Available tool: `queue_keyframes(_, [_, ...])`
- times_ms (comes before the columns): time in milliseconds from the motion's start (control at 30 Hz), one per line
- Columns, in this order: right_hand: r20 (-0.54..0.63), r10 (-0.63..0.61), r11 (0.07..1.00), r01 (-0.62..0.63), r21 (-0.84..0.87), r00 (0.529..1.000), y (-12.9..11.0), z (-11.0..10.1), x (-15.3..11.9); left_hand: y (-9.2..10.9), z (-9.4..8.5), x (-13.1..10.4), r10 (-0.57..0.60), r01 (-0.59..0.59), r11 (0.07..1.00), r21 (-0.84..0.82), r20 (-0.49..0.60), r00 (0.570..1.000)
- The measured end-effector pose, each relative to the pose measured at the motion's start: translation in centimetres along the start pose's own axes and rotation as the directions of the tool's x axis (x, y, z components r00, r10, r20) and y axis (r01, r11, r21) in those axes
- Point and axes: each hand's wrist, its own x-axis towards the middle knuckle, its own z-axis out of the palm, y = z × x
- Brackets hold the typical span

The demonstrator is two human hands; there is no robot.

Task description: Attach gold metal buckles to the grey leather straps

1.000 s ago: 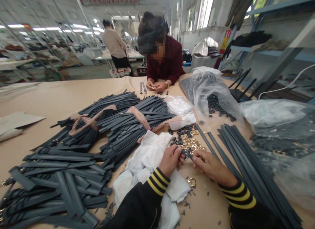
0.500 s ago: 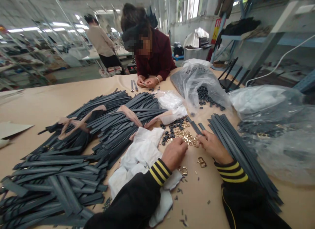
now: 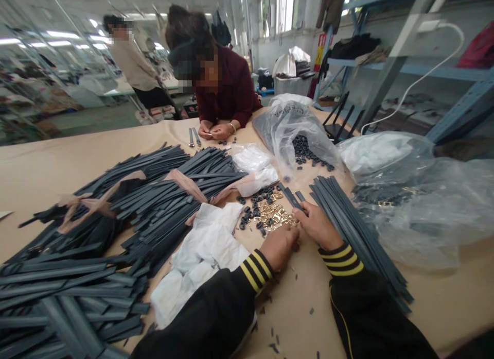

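Note:
My right hand (image 3: 319,226) is closed around a dark grey strap (image 3: 290,197), whose far end points away from me. Just left of it, my left hand (image 3: 281,246) is bent low over the table with its fingers curled together. Whatever lies between those fingertips is hidden. Beyond the left hand spreads a heap of gold buckles (image 3: 275,215), with small black loops (image 3: 246,217) scattered along its left side. To the right of my right hand lies a stack of long dark straps (image 3: 347,222).
Bundles of dark straps (image 3: 165,194) tied with pinkish cloth cover the left side, beside crumpled white cloth (image 3: 210,240). Clear plastic bags (image 3: 417,220) lie at right. Another bag (image 3: 285,122) spills black loops. Across the table, a person in dark red (image 3: 235,86) handles small parts.
My left hand has moved toward me and right, under the right hand. Two loose buckles seen near my hands are no longer visible. The view has swung right.

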Motion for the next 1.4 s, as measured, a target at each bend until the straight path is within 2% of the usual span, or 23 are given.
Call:
queue_keyframes(67, [0.031,-0.013,1.000,0.014,-0.026,0.999,-0.2,0.2,-0.1,-1.3,-0.6,-0.7,-0.114,0.087,0.982,-0.166,-0.165,0.980])
queue_keyframes(133, [0.080,-0.033,0.999,0.034,-0.011,0.996,-0.5,0.7,-0.2,-2.7,-1.3,-1.6,-0.271,0.156,0.919,-0.362,-0.294,0.917])
queue_keyframes(167, [0.113,-0.048,0.999,0.046,0.016,0.992,-0.7,1.0,-0.3,-3.3,-1.5,-2.1,-0.356,0.182,0.862,-0.473,-0.309,0.882])
queue_keyframes(233, [0.199,-0.088,0.993,0.070,0.097,0.976,-1.0,1.9,-0.6,-4.0,-1.8,-2.8,-0.491,0.199,0.676,-0.710,-0.232,0.840])
queue_keyframes(300, [0.264,-0.127,0.982,0.085,0.167,0.956,-1.3,2.8,-0.9,-4.2,-1.9,-3.4,-0.521,0.167,0.426,-0.889,-0.090,0.849])
queue_keyframes(367, [0.287,-0.137,0.973,0.075,0.217,0.948,-1.5,3.4,-1.1,-3.9,-1.7,-3.7,-0.503,0.122,0.211,-0.970,-0.001,0.864])
queue_keyframes(433, [0.277,-0.113,0.966,0.039,0.257,0.954,-1.4,3.9,-1.2,-3.6,-1.5,-3.8,-0.489,0.097,0.074,-0.993,0.048,0.871])
queue_keyframes(533, [0.278,-0.075,0.960,-0.006,0.281,0.958,-1.0,4.1,-1.1,-3.3,-1.4,-3.9,-0.460,0.118,-0.026,-0.993,0.117,0.880])
queue_keyframes(700, [0.273,-0.061,0.973,-0.004,0.230,0.960,-0.5,4.1,-0.9,-3.6,-1.4,-4.0,-0.395,0.172,-0.074,-0.982,0.187,0.899])
queue_keyframes(833, [0.309,-0.048,0.969,-0.031,0.244,0.950,-0.9,4.2,-1.1,-3.7,-1.4,-3.9,-0.466,0.109,-0.081,-0.991,0.134,0.875])
queue_keyframes(933, [0.356,-0.082,0.968,-0.011,0.251,0.931,-1.3,4.5,-1.2,-3.8,-1.2,-3.8,-0.511,0.088,0.003,-0.996,0.075,0.857])
queue_keyframes(1067, [0.390,-0.098,0.955,-0.023,0.294,0.915,-1.6,4.8,-1.3,-4.0,-0.9,-3.7,-0.482,0.110,0.159,-0.981,0.020,0.876])
queue_keyframes(1167, [0.415,-0.086,0.941,-0.063,0.333,0.906,-1.7,4.7,-1.4,-3.9,-0.8,-3.7,-0.460,0.091,0.199,-0.976,-0.011,0.888])
queue_keyframes(1233, [0.466,-0.094,0.918,-0.104,0.382,0.880,-1.8,4.7,-1.5,-3.7,-0.8,-3.8,-0.451,0.082,0.219,-0.972,-0.027,0.892])
queue_keyframes(1333, [0.543,-0.084,0.866,-0.208,0.454,0.835,-1.7,4.6,-1.6,-3.6,-0.9,-3.9,-0.392,0.057,0.265,-0.962,-0.054,0.918])
queue_keyframes(1400, [0.560,-0.043,0.818,-0.293,0.495,0.827,-1.6,4.5,-1.6,-3.6,-1.1,-3.9,-0.357,0.029,0.262,-0.965,-0.069,0.931])
